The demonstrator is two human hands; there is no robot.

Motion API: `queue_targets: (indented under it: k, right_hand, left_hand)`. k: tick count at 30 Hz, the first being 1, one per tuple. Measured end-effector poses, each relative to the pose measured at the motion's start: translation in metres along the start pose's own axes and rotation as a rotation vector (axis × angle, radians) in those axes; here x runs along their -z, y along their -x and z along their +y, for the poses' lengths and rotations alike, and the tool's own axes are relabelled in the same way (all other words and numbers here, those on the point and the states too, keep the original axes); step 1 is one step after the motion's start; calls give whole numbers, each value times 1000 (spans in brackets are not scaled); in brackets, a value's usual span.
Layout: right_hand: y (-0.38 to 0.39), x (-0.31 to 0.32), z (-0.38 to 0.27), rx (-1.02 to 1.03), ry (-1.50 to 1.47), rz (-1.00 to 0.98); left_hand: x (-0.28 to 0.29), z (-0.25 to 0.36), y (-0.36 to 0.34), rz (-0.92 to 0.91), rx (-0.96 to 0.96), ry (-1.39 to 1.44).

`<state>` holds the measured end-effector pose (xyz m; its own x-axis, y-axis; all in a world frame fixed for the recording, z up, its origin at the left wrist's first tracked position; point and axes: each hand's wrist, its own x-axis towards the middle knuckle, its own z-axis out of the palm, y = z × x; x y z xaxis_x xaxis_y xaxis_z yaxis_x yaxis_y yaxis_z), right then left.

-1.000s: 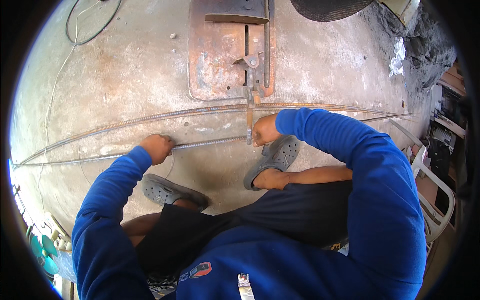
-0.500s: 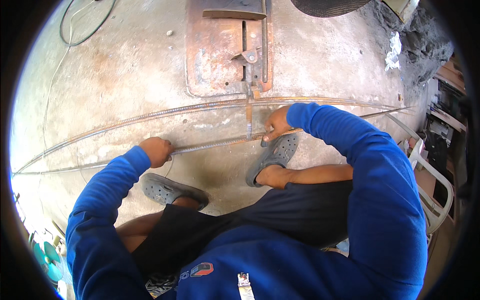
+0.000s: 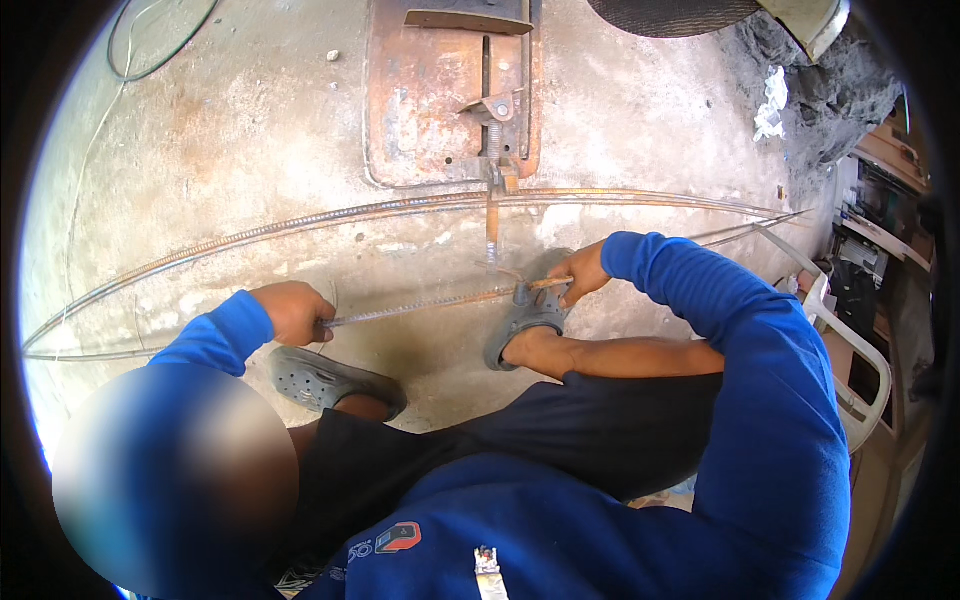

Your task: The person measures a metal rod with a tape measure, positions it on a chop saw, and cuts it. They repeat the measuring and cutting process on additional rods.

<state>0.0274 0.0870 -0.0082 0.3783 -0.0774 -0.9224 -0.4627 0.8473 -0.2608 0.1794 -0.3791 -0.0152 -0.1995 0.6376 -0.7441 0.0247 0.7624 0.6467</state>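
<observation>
since both bare hands share one thin, rust-brown ribbed steel bar (image 3: 430,304), good handling comes down to matching them. clock is from view centre, 12 away from the body. bar sits low across the middle, over the concrete floor (image 3: 230,190), slanting from 9 up toward 3.

left hand (image 3: 290,312), at 9, is clenched round the bar, knuckles up. right hand (image 3: 582,273), near 3, grasps it with thumb and fingers. can't tell how far the bar runs behind the left sleeve; a blurred patch at 8 hides more.

how i'd do it: keep the wide spacing, that's decent leverage. raise or lower both ends together; a long bar should whip if one side leads. don't let it roll on its ribs, so squeeze evenly.

watch 12: the rusty upright steel clamp rod (image 3: 492,222) ends just beyond the bar. clear it before swinging. same for the curved bundle of rusty ribbed bars (image 3: 430,202) past it, easy to snag.

right grey perforated rubber clog (image 3: 507,338) is close under the bar, just inside 4. shift that foot or hold the bar higher; open holes won't stop a dropped end.
</observation>
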Motion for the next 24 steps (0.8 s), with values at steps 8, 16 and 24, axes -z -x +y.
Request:
queue_targets:
  k: [8, 16, 24]
  right_hand:
    - [7, -12, -13, 21, 89, -12]
    - [54, 1, -17, -21, -110, -66]
    - [121, 85, -4, -25, -70, 530]
  left_hand:
    - [-5, 16, 3, -93, -3, 23]
    - [30, 31, 24, -183, 138, 100]
    - [108, 4, 48, 467, 154, -25]
